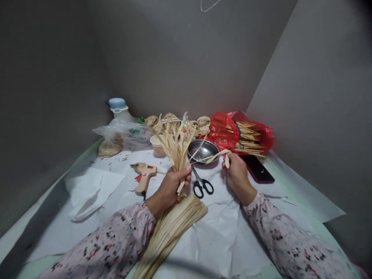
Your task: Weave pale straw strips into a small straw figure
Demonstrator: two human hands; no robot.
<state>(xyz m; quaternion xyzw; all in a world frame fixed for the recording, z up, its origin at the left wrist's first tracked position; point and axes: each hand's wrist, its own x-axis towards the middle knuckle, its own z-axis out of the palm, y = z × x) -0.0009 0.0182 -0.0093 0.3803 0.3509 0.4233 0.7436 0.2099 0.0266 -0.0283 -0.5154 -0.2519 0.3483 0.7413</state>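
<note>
On our paper-covered table, a long sheaf of dried leaf strips lies under our left forearm. Our left hand has its grip closed around an upright bunch of strips. Our right hand pinches a single strip in its grip, just over a steel bowl, near black-handled scissors.

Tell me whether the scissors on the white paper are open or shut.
Shut: the black-handled scissors lie with their blades together in one narrow line and their finger loops close to each other.
</note>
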